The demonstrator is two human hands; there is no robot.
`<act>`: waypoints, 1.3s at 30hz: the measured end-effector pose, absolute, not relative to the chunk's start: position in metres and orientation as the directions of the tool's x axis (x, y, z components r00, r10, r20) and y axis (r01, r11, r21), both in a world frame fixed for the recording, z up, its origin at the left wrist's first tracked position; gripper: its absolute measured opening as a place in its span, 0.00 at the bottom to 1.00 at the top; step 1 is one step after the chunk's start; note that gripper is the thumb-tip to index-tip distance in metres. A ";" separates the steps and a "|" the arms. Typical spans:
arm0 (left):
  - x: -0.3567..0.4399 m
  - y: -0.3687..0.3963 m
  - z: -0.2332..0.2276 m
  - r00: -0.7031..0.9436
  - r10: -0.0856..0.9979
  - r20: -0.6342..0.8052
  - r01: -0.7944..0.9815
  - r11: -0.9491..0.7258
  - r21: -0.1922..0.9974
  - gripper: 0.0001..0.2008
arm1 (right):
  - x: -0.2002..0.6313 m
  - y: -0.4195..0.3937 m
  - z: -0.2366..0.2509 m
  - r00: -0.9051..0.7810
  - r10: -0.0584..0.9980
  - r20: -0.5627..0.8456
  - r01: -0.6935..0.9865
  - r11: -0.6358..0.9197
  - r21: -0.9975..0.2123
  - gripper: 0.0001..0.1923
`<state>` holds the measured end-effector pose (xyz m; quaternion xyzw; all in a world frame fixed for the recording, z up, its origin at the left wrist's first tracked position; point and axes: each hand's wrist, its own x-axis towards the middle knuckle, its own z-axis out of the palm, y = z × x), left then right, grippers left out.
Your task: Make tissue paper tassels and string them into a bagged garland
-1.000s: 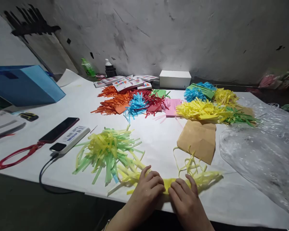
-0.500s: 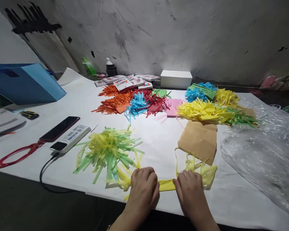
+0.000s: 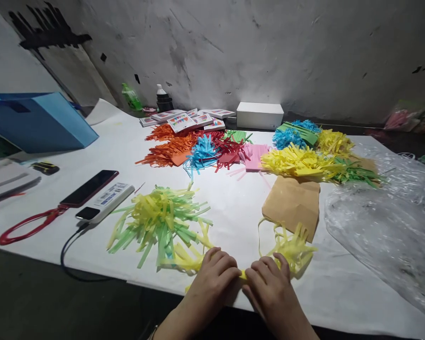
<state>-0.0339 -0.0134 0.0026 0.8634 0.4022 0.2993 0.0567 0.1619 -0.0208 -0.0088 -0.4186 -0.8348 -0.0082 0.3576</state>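
A yellow tissue-paper tassel (image 3: 296,249) lies at the table's front edge, its fringe spread out on either side of my hands. My left hand (image 3: 215,279) is closed on the tassel's middle band, fingers curled over it. Close beside it, my right hand (image 3: 273,284) grips the same band; only a short bit of yellow shows between the two. Fingers hide most of the band. Beyond my left hand is a loose heap of yellow and green tissue strips (image 3: 159,215). A brown paper piece (image 3: 292,203) lies just past the right-hand fringe.
Fringed paper bundles in orange (image 3: 170,150), blue, red and yellow (image 3: 301,160) lie at the back, near flat printed packs (image 3: 182,123) and a white box (image 3: 259,115). Clear plastic wrap (image 3: 382,241) covers the right side. A phone (image 3: 90,189) and a cabled power bank (image 3: 108,202) lie left.
My hands have drawn closer together along the yellow tissue band, so less of it shows between them. The right-hand fringe has shifted slightly and spread upward.
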 end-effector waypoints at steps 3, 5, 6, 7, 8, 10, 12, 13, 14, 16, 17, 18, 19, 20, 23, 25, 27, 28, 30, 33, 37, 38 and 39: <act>-0.035 -0.015 0.002 0.458 0.723 0.518 0.624 -0.676 0.392 0.12 | 0.163 -0.022 -0.009 -0.436 0.656 0.616 0.691 0.683 -0.238 0.18; -0.036 -0.016 0.002 0.435 0.729 0.528 0.614 -0.669 0.418 0.12 | 0.170 -0.022 -0.009 -0.474 0.635 0.610 0.647 0.721 -0.248 0.18; -0.038 -0.017 0.003 0.434 0.736 0.520 0.614 -0.664 0.427 0.11 | 0.174 -0.022 -0.008 -0.486 0.628 0.608 0.624 0.736 -0.262 0.17; -0.039 -0.018 0.004 0.439 0.743 0.505 0.616 -0.658 0.433 0.09 | 0.179 -0.023 -0.008 -0.490 0.627 0.605 0.607 0.744 -0.280 0.17; -0.040 -0.019 0.005 0.447 0.749 0.489 0.620 -0.654 0.433 0.08 | 0.184 -0.023 -0.007 -0.484 0.633 0.604 0.599 0.743 -0.298 0.15; -0.042 -0.021 0.009 0.462 0.766 0.448 0.637 -0.637 0.433 0.07 | 0.189 -0.023 -0.007 -0.457 0.665 0.591 0.608 0.718 -0.338 0.14; -0.041 -0.024 0.013 0.461 0.803 0.379 0.670 -0.594 0.445 0.08 | 0.190 -0.023 -0.007 -0.421 0.707 0.568 0.651 0.672 -0.354 0.14; -0.040 -0.024 0.014 0.447 0.826 0.345 0.693 -0.563 0.450 0.09 | 0.188 -0.023 -0.008 -0.395 0.730 0.558 0.687 0.638 -0.349 0.15; -0.038 -0.024 0.015 0.425 0.847 0.318 0.719 -0.530 0.450 0.09 | 0.185 -0.023 -0.010 -0.367 0.750 0.550 0.725 0.601 -0.336 0.17; -0.035 -0.023 0.014 0.381 0.874 0.303 0.757 -0.483 0.440 0.08 | 0.179 -0.023 -0.013 -0.302 0.779 0.549 0.790 0.527 -0.314 0.18; -0.034 -0.021 0.012 0.367 0.876 0.313 0.765 -0.475 0.434 0.07 | 0.177 -0.024 -0.014 -0.281 0.783 0.555 0.802 0.510 -0.312 0.18; -0.033 -0.020 0.009 0.372 0.869 0.327 0.761 -0.487 0.428 0.07 | 0.175 -0.024 -0.015 -0.281 0.774 0.568 0.795 0.519 -0.315 0.17; -0.033 -0.018 0.007 0.403 0.849 0.342 0.743 -0.522 0.420 0.07 | 0.175 -0.025 -0.015 -0.301 0.757 0.580 0.773 0.550 -0.317 0.16; -0.033 -0.017 0.005 0.451 0.818 0.358 0.713 -0.571 0.407 0.08 | 0.176 -0.026 -0.014 -0.338 0.734 0.589 0.741 0.593 -0.314 0.16; -0.035 -0.019 0.001 0.570 0.722 0.391 0.630 -0.690 0.356 0.07 | 0.182 -0.032 -0.009 -0.479 0.669 0.568 0.647 0.707 -0.287 0.14; -0.037 -0.024 0.001 0.605 0.696 0.386 0.602 -0.717 0.351 0.04 | 0.187 -0.038 -0.007 -0.521 0.646 0.558 0.621 0.736 -0.271 0.12; -0.037 -0.030 0.002 0.633 0.673 0.383 0.568 -0.739 0.361 0.03 | 0.191 -0.043 -0.007 -0.538 0.612 0.579 0.603 0.760 -0.243 0.12; -0.037 -0.033 0.003 0.646 0.658 0.387 0.547 -0.753 0.366 0.04 | 0.192 -0.045 -0.008 -0.542 0.599 0.590 0.595 0.769 -0.234 0.12; -0.036 -0.036 0.003 0.653 0.639 0.405 0.524 -0.768 0.367 0.07 | 0.192 -0.049 -0.011 -0.542 0.589 0.599 0.580 0.778 -0.239 0.13; -0.035 -0.036 0.002 0.642 0.641 0.421 0.521 -0.768 0.373 0.08 | 0.192 -0.052 -0.014 -0.515 0.614 0.598 0.573 0.766 -0.292 0.14; -0.032 -0.037 0.005 0.617 0.666 0.419 0.530 -0.745 0.405 0.09 | 0.191 -0.057 -0.016 -0.440 0.697 0.566 0.629 0.689 -0.359 0.13; -0.031 -0.038 0.007 0.606 0.683 0.408 0.536 -0.730 0.425 0.09 | 0.190 -0.059 -0.016 -0.412 0.728 0.548 0.657 0.654 -0.375 0.13; -0.029 -0.040 0.009 0.590 0.708 0.388 0.549 -0.704 0.451 0.08 | 0.189 -0.060 -0.016 -0.382 0.755 0.533 0.685 0.618 -0.385 0.13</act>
